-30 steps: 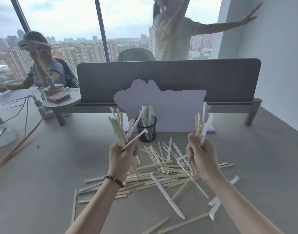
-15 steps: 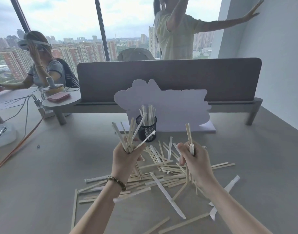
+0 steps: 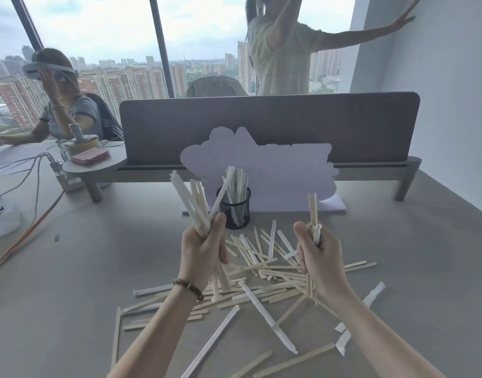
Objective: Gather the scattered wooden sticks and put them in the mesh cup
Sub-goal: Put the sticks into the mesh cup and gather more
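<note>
Both bundles have been lowered and the right one thinned since earlier.
Wooden sticks (image 3: pixel 196 205) are gripped by the left hand (image 3: pixel 203 251) and right hand (image 3: pixel 320 257); mesh cup (image 3: pixel 234 207) stands at 12 o'clock on the grey desk (image 3: pixel 70 282).

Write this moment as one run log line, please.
left hand: grips bundle of pale wooden sticks | right hand: grips fewer | black mesh cup: partly filled | table: many sticks scattered
</note>
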The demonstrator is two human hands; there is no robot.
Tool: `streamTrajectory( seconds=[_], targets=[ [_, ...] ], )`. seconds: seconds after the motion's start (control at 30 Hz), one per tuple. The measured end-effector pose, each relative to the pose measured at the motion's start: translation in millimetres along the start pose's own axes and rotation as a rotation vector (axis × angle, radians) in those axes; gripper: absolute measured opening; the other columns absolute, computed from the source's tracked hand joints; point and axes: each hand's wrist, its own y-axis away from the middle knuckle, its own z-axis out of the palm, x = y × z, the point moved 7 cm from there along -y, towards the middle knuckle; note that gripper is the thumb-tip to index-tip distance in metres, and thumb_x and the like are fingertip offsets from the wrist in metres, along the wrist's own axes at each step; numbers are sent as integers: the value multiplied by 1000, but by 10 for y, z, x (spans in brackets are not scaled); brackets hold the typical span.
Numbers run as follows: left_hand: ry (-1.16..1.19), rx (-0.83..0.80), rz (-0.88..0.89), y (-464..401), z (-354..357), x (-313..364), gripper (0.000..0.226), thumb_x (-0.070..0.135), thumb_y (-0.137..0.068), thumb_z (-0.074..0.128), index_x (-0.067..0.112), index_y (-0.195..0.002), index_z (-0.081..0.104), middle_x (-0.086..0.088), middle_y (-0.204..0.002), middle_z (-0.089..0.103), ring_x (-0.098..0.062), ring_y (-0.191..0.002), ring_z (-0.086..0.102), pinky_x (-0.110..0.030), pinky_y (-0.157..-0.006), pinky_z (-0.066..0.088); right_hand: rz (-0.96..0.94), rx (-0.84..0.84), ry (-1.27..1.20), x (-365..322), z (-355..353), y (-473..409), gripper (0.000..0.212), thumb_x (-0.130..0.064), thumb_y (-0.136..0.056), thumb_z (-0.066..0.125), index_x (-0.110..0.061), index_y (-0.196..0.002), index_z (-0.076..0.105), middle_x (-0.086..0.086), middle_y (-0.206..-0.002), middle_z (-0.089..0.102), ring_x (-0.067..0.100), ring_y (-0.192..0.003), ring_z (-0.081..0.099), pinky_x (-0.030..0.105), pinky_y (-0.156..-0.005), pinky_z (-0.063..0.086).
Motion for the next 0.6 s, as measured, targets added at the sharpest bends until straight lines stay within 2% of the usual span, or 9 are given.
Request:
streamTrajectory(
  seconds=[0.1,0.23,0.33,0.47,0.53,0.6],
  targets=[
    [-15,-8,15,-10,24,53,28,25,-92,66,7,-76,51,-13,-43,46,-21,-30,37,-24,-36,33,-11,-8,33,19,-3,1,50,-30,-97,61,2,-68,37,12,-48,38,19,-39,32,30,-40,33],
    [-44,-35,44,-12,52,65,32,16,-87,73,9,-74,45,-9,-44,37,-17,-32,29,-22,-35,27,-16,-14,43,47,-7,10,51,-33,-97,60,1,-67,38,12,-46,39,19,-39,32,28,-40,32],
    [-48,-48,67,26,76,76,33,11,-82,77,7,-72,46,-13,-53,43,-20,-41,38,-25,-38,37,-27,-21,48,43,-6,10,51,-33,-97,59,0,-64,38,10,-44,39,19,-38,33,28,-41,33],
    [-73,-71,72,72,116,-10,25,2,-79,79,5,-73,55,-12,-62,51,-22,-57,49,-25,-52,49,-41,-21,52,44,-11,6,50,-29,-97,60,4,-65,40,10,-43,43,19,-39,37,26,-43,38],
    [-58,-89,34,97,130,-109,22,4,-80,79,10,-78,58,-11,-63,54,-22,-59,53,-32,-57,51,-56,-23,58,49,-11,13,48,-26,-97,61,4,-64,43,8,-44,46,18,-41,41,23,-45,40],
    [-62,-86,-6,120,135,-189,23,9,-81,79,10,-91,58,-18,-63,58,-21,-54,58,-34,-57,54,-72,-18,74,52,-21,18,47,-24,-97,61,1,-60,45,4,-44,49,15,-42,45,20,-48,42]
  ],
)
